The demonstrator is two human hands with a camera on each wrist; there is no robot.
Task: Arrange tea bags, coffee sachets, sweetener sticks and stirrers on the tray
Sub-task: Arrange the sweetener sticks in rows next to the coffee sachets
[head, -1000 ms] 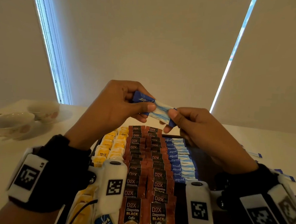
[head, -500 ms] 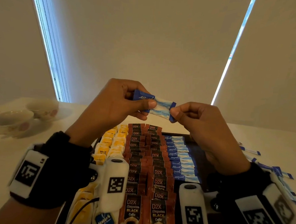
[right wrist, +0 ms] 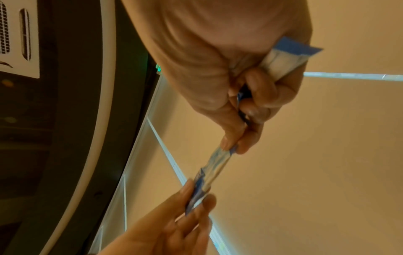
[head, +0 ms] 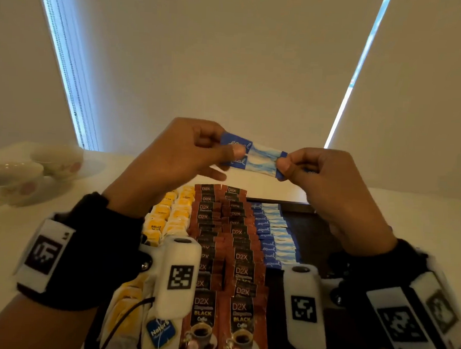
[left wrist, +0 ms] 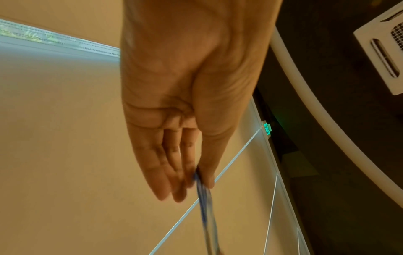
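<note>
Both hands pinch the sweetener sticks (head: pixel 254 157): left hand (head: pixel 182 155) on the dark-blue logo end, right hand (head: pixel 322 176) on the other, held up above the tray (head: pixel 312 226), probably to square them before laying them in the blue row. Long axis runs left-right, tilted slightly down rightward. The right hand also has another stick tucked in its palm.

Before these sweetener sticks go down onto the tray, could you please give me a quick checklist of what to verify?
1. Left hand pinches the blue end of the sweetener sticks: ok.
2. Right hand has a grip on the other end: ok.
3. Two sticks held side by side, aligned: ok.
4. Extra sticks tucked in the right palm, count: cannot tell.
5. Bare tray right of the sweetener row: ok.
6. Stirrers on the tray: cannot tell.
</note>
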